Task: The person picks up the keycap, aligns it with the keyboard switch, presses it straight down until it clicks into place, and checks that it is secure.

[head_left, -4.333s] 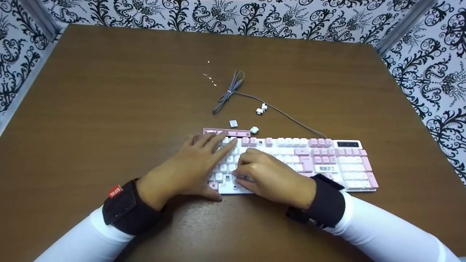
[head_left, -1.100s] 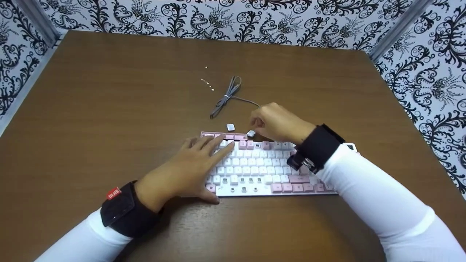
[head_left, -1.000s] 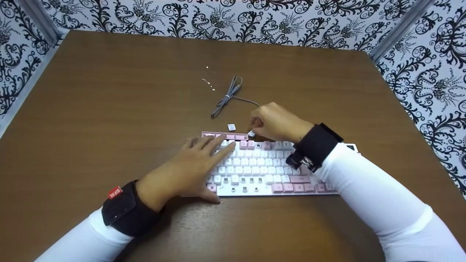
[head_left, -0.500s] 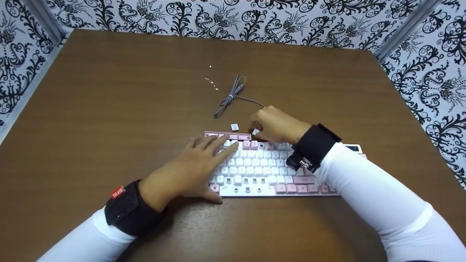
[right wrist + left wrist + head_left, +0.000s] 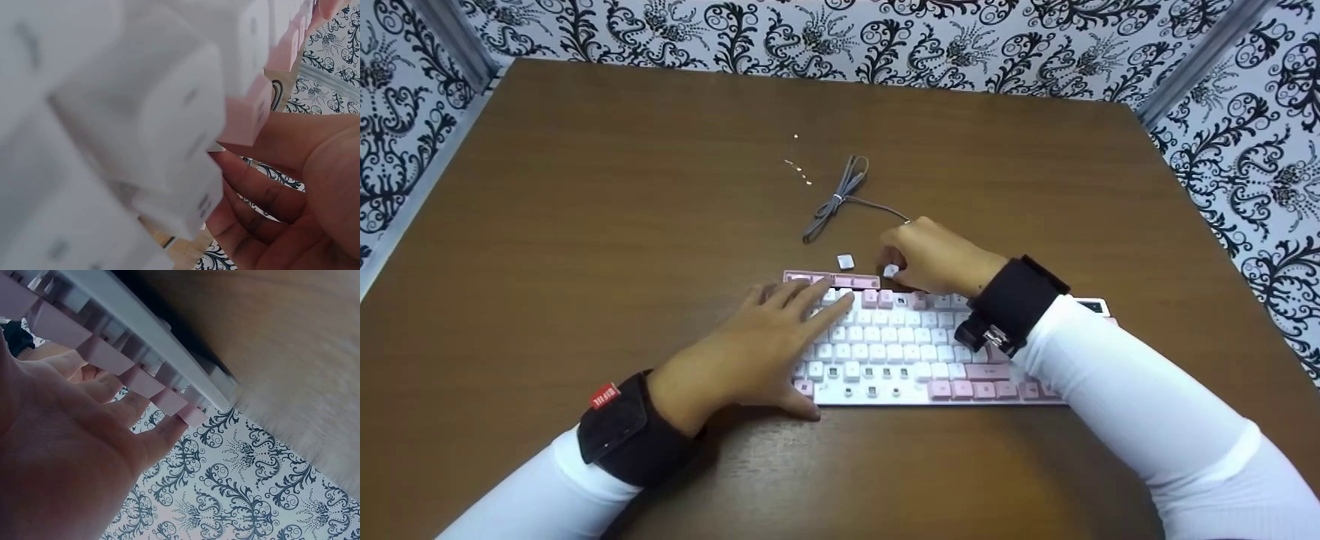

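A white and pink keyboard [image 5: 877, 352] lies on the table, with several bare switches [image 5: 872, 391] in its lower rows. My left hand [image 5: 750, 341] rests on its left end, fingers spread, thumb by the front edge. Just behind the back edge, my right hand [image 5: 937, 259] pinches a loose white keycap [image 5: 891, 271] between thumb and fingers. Another white keycap [image 5: 845, 262] lies to its left on the table. The right wrist view shows the curled right fingers [image 5: 270, 197] beyond large, blurred white keys [image 5: 169, 107]. The right forearm covers much of the keyboard's right part.
A grey cable [image 5: 834, 202], tied in a bundle, lies behind the keyboard and runs towards the right hand. Small pale bits [image 5: 799, 172] are scattered left of it. A pink key strip [image 5: 855, 281] lines the top left edge. Patterned walls [image 5: 840, 41] surround the table.
My right hand has moved from the keyboard's lower rows to behind its back edge, and the loose keycap there is now between its fingers. The left hand stays in place.
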The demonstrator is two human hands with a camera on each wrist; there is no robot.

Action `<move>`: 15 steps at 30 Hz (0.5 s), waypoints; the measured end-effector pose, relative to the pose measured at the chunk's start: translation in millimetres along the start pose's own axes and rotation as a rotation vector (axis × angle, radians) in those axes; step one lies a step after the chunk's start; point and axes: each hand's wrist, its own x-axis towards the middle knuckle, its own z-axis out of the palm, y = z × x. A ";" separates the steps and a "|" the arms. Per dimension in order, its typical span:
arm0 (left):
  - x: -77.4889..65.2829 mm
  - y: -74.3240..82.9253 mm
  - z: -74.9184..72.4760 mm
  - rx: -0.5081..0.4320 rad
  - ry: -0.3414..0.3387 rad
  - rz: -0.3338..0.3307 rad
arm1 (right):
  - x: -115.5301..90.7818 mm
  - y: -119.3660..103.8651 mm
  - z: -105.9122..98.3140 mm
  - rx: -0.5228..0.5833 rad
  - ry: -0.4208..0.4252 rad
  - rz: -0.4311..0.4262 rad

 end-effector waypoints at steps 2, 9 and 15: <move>0.0 0.3 -0.3 -0.004 0.001 0.003 | -0.8 0.4 0.3 -0.003 -0.003 -0.002; 0.2 0.9 -1.9 -0.006 -0.004 0.001 | -2.8 2.1 0.6 -0.001 0.002 0.005; 0.1 0.7 -2.1 0.011 -0.011 -0.003 | -5.4 0.8 1.2 -0.019 0.015 -0.006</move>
